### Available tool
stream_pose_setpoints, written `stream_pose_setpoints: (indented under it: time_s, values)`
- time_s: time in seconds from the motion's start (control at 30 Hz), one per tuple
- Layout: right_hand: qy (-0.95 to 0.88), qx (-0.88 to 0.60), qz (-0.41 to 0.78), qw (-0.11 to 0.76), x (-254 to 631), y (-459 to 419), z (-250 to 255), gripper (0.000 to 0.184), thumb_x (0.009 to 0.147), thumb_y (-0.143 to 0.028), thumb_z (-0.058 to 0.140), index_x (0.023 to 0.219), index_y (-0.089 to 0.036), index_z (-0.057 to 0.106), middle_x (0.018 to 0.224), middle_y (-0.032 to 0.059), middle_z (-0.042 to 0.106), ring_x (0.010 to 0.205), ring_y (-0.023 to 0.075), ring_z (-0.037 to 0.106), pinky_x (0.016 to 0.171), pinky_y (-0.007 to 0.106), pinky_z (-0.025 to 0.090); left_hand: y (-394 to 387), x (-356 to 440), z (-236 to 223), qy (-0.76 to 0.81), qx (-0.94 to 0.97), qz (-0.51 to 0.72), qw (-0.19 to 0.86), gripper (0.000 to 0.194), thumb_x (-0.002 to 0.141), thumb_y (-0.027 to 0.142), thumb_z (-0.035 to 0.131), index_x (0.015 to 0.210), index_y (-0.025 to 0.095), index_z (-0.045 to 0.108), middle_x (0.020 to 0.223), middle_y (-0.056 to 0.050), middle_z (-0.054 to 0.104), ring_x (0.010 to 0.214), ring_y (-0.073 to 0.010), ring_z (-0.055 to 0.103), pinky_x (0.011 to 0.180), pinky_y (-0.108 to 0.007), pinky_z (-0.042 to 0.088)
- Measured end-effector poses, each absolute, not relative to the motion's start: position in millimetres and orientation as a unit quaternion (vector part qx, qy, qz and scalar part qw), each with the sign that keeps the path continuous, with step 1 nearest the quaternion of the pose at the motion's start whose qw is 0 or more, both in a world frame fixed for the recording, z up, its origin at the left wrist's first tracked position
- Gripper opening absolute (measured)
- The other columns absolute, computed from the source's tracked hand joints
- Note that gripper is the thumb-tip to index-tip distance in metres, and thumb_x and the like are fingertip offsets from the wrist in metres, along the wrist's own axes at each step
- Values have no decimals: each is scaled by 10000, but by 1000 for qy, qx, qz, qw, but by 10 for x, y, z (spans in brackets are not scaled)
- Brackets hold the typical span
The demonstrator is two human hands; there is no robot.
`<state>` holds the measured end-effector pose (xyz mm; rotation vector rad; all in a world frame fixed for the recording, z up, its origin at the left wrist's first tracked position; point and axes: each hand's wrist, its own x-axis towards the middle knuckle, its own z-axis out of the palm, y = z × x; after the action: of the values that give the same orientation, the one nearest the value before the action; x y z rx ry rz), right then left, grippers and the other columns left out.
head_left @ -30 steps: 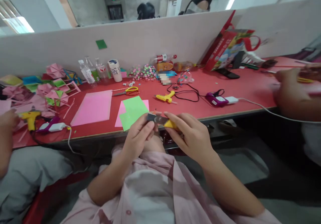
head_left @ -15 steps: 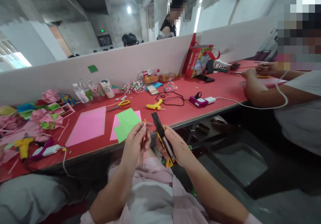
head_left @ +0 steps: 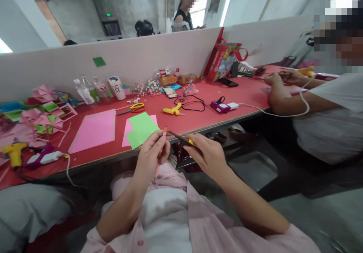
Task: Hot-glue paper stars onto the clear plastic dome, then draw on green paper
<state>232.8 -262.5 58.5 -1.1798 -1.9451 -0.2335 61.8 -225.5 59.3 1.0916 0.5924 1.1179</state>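
Note:
My left hand (head_left: pixel 151 149) is closed around a pink pencil (head_left: pixel 165 131), whose sharpened tip points up and away from me over the table's front edge. The pencil's lower end shows beneath my fingers. From the right, my right hand (head_left: pixel 208 152) grips a yellow-and-black utility knife (head_left: pixel 177 136). Its dark blade reaches toward the pencil tip, close beside it; whether the two touch, I cannot tell. Both hands are above my lap. Just beyond my left hand lie green paper (head_left: pixel 143 129) and a pink sheet (head_left: pixel 124 136) partly under it.
On the red table (head_left: pixel 198 126) are scissors (head_left: pixel 133 108), a yellow glue gun (head_left: pixel 173 109), a large pink sheet (head_left: pixel 95 130), a purple power strip (head_left: pixel 219 106) and folded paper pieces (head_left: pixel 47 118). Bottles (head_left: pixel 85 92) and a red bag (head_left: pixel 224 60) stand behind. A co-worker's arm (head_left: pixel 283 98) rests at right.
The knife was first held level near my left hand, then turned upright beside the pencil; now its blade slants toward the pencil tip. The pencil stays in my left hand. The camera view has shifted.

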Motion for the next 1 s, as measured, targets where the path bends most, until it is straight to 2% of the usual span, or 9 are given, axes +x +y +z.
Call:
stream_pose_setpoints:
  time_s: [0.13, 0.23, 0.4, 0.6, 0.73, 1.0]
  values:
    - [-783, -483, -196, 339, 2355, -2702, 704, 333, 970, -316, 424, 1197, -157, 610, 889, 71, 666, 796, 171, 609, 703, 271, 467, -2303, 616, 585, 262, 504, 500, 654, 154, 861, 327, 612, 825, 182, 577, 601, 56, 459, 474, -40, 319, 423, -156, 242]
    - [-783, -478, -237, 318, 2366, -2717, 751, 360, 951, -313, 469, 1250, -166, 605, 874, 71, 647, 793, 182, 579, 717, 293, 467, -2344, 598, 586, 260, 530, 500, 634, 146, 860, 326, 619, 840, 183, 598, 614, 54, 412, 517, -54, 313, 459, -167, 260]
    - [-778, -483, -241, 323, 2388, -2717, 744, 370, 941, -310, 489, 1273, -191, 600, 851, 61, 622, 778, 175, 560, 696, 290, 469, -2389, 606, 600, 267, 548, 506, 611, 277, 861, 473, 601, 884, 198, 621, 624, 37, 415, 524, -81, 322, 457, -198, 275]
    - [-770, -475, -279, 323, 2413, -2755, 754, 345, 953, -301, 472, 1237, -168, 618, 820, 55, 620, 767, 162, 556, 687, 267, 454, -2370, 611, 602, 299, 600, 506, 543, 315, 824, 514, 629, 895, 208, 638, 676, -5, 510, 614, -129, 435, 502, -209, 331]
    - [-774, -474, -275, 317, 2428, -2761, 735, 342, 956, -299, 466, 1218, -144, 622, 828, 60, 631, 760, 163, 554, 695, 268, 452, -2334, 613, 570, 317, 640, 501, 489, 314, 867, 503, 576, 806, 198, 614, 692, -10, 528, 613, -121, 433, 507, -214, 294]
    - [-771, -483, -274, 312, 2430, -2761, 720, 345, 943, -285, 492, 1245, -160, 603, 810, 56, 634, 747, 167, 561, 695, 283, 461, -2313, 678, 497, 342, 646, 521, 441, 421, 882, 522, 542, 635, 186, 482, 569, 36, 434, 532, -92, 352, 503, -222, 256]
